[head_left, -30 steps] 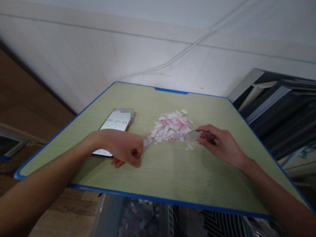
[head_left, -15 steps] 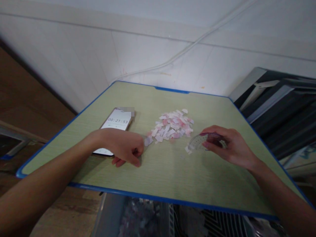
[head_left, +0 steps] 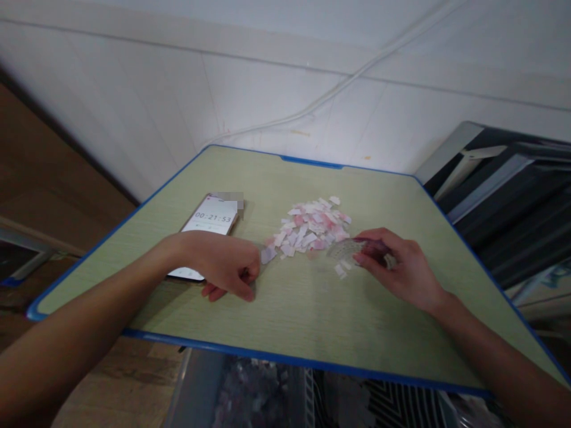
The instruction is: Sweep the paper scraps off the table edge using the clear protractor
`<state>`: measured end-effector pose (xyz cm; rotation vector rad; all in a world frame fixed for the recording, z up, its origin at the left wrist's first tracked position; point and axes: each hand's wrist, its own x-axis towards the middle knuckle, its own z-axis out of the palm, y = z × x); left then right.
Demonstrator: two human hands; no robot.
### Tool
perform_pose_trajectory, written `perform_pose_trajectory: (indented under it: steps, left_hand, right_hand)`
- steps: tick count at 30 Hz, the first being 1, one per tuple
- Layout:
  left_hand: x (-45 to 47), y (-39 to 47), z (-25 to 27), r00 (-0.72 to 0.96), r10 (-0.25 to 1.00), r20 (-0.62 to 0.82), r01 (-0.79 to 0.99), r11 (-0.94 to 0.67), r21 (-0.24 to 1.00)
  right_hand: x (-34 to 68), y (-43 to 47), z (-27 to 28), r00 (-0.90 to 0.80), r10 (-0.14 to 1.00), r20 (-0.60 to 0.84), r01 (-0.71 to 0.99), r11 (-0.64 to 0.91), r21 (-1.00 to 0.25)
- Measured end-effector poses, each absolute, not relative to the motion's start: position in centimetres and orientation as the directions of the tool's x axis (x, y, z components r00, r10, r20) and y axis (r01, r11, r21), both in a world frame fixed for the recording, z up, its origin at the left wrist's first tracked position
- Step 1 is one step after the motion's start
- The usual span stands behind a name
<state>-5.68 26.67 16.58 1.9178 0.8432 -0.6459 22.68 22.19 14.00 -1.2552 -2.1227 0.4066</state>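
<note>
Left hand: your left hand is curled in, knuckles toward the pile; a clear edge shows just beside them, but the blur makes it hard to say whether you grip it.
Right hand: your right hand pinches a clear protractor between thumb and fingers, its curved edge pointing left.
Paper pile: the heap of white and pink scraps lies between your hands, beyond the line of your knuckles, with the protractor at its near right border.
Stray bits: a few loose scraps lie just under the protractor, on your side of the heap.
Phone: the phone, reading 00:21:53, lies left of the heap, partly behind your left hand and wrist.
Tabletop: the pale green table gives you a broad stretch between heap and near edge, and a narrower strip behind.
Rim: a blue border runs round it; the far side is close to the wall, and both your forearms cross the near side.
</note>
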Motion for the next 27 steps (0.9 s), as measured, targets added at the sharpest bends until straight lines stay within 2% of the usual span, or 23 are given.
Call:
perform_pose_trajectory:
  steps: [6, 9, 11, 17, 23, 27]
  left_hand:
    - [-5.7, 26.8, 16.6, 0.641, 0.274, -0.717, 0.760, -0.358, 0.542]
    - [-5.8, 26.8, 16.5, 0.642, 0.268, -0.718, 0.760, -0.350, 0.548]
    - [-5.7, 26.8, 16.5, 0.641, 0.269, -0.719, 0.760, -0.350, 0.548]
    - [-5.6, 26.7, 16.6, 0.641, 0.277, -0.716, 0.762, -0.343, 0.550]
    - [-5.5, 26.7, 16.8, 0.621, 0.281, -0.732, 0.779, -0.328, 0.535]
    - [-5.4, 26.7, 16.8, 0.625, 0.272, -0.731, 0.774, -0.331, 0.539]
  right_hand:
    - [22.0, 21.6, 12.6, -0.497, 0.788, 0.364, 0.651, 0.616, -0.444]
    - [21.7, 21.2, 13.0, -0.499, 0.764, 0.410, 0.641, 0.643, -0.418]
    - [21.7, 21.1, 13.6, -0.468, 0.789, 0.398, 0.664, 0.611, -0.432]
    - [20.9, 20.8, 14.1, -0.434, 0.876, 0.211, 0.706, 0.477, -0.524]
    - [18.9, 20.5, 13.4, -0.348, 0.919, 0.184, 0.735, 0.390, -0.554]
    - [17.2, 20.4, 13.4, -0.396, 0.900, 0.182, 0.683, 0.421, -0.597]
